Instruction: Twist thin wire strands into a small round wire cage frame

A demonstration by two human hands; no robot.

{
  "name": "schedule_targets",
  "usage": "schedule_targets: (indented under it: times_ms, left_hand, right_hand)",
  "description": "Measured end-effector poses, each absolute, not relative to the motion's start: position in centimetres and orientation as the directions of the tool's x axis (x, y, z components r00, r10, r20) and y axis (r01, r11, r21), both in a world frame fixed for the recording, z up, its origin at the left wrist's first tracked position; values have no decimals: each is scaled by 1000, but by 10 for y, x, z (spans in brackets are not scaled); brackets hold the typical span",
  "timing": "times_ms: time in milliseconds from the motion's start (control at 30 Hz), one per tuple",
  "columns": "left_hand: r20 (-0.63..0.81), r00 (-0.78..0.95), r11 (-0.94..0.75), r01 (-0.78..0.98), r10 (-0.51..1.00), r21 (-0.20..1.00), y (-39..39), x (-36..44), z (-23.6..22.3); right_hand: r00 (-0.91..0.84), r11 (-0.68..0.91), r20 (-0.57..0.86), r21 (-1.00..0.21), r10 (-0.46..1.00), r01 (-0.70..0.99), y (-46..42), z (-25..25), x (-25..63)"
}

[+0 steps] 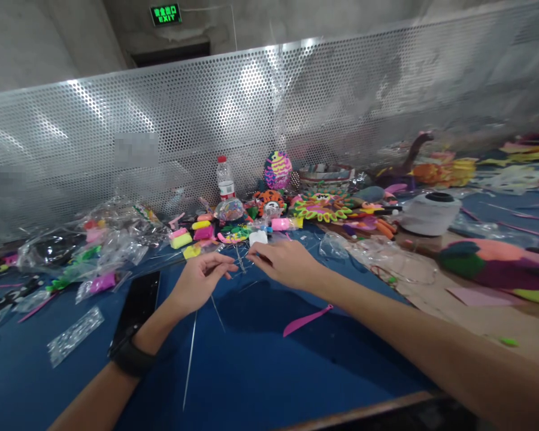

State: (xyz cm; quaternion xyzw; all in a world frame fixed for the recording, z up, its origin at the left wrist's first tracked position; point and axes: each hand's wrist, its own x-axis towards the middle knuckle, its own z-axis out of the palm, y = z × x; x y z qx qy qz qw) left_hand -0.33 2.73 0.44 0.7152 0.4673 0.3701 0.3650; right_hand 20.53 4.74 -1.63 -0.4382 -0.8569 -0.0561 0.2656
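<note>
My left hand point(200, 278) is closed in a pinch on thin metal wire point(241, 263) over the blue table cover point(251, 371). My right hand point(284, 261) is closed too, its fingertips gripping the same wire from the other side. The twisted wire piece stands between the two hands. Long straight wire ends point(190, 359) trail down across the cover toward me. A black band sits on my left wrist point(131, 357).
A black phone point(137, 306) lies left of my left hand. A pink plastic tool point(306, 320) lies right of centre. Clay blocks point(182, 239), plastic bags point(117, 245), a water bottle point(225, 178), clay figures point(321, 206) and a white spool point(430, 214) crowd the back. A perforated metal screen point(206, 120) stands behind.
</note>
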Motion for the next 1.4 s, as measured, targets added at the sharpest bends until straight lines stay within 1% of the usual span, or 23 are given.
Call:
schedule_targets:
  times_ms: [100, 167, 267, 400, 467, 500, 567, 633, 700, 767, 867, 933, 1000, 1100, 1200, 1300, 1400]
  left_hand:
    - [145, 288, -251, 377, 947, 892, 26, -3, 5]
    - [97, 294, -209, 377, 951, 902, 24, -2, 5]
    - [49, 314, -178, 396, 948, 901, 23, -2, 5]
    - [41, 357, -178, 358, 933, 917, 25, -4, 4]
    - [60, 378, -217, 389, 924, 895, 26, -5, 4]
    - [75, 382, -245, 420, 921, 874, 27, -5, 4]
    - [97, 373, -277, 467, 923, 840, 28, -5, 3]
    - [89, 348, -255, 465, 933, 848, 29, -6, 2]
    - [51, 318, -199, 455, 947, 868, 30, -7, 0]
    - [6, 289, -143, 453, 957, 880, 30, -9, -3]
    - [-29, 283, -109, 459, 959, 882, 30, -12, -6]
    - [-51, 286, -96, 477, 957, 873, 29, -12, -6]
    - [-93, 263, -48, 483, 960, 874, 29, -12, -4]
    - [-136, 198, 33, 451, 971, 892, 30, -12, -3]
    - [-128, 145, 50, 448, 981, 892, 31, -13, -3]
    - [-72, 101, 13, 492, 992, 871, 32, -16, -4]
    - [-20, 80, -25, 522, 997, 852, 30, -17, -4]
  right_hand:
    - [-446, 603, 564, -120, 695, 788, 49, -17, 206]
    - [-458, 617, 602, -75, 654, 783, 48, -17, 206]
    - [-543, 671, 645, 63, 538, 739, 45, -15, 205]
    - [-648, 713, 685, 267, 332, 648, 40, -10, 205]
    - [-635, 706, 727, 305, 260, 639, 40, -8, 206]
    - [-609, 700, 756, 298, 243, 649, 40, -8, 206]
    - [-517, 685, 822, 235, 238, 689, 42, -7, 208]
    - [-397, 677, 878, 121, 268, 726, 45, -8, 210]
    - [-293, 673, 896, -9, 334, 740, 49, -9, 212]
    - [-246, 662, 875, -107, 417, 742, 51, -12, 213]
    - [-252, 608, 767, -217, 590, 764, 50, -14, 211]
    - [-259, 556, 654, -296, 711, 777, 48, -16, 208]
    - [-265, 522, 549, -388, 793, 759, 46, -19, 206]
    - [-313, 525, 442, -524, 841, 670, 44, -22, 202]
    - [-348, 515, 379, -618, 857, 595, 45, -25, 201]
    - [-353, 491, 344, -665, 870, 562, 45, -25, 201]
    - [-379, 496, 330, -687, 864, 532, 45, -26, 200]
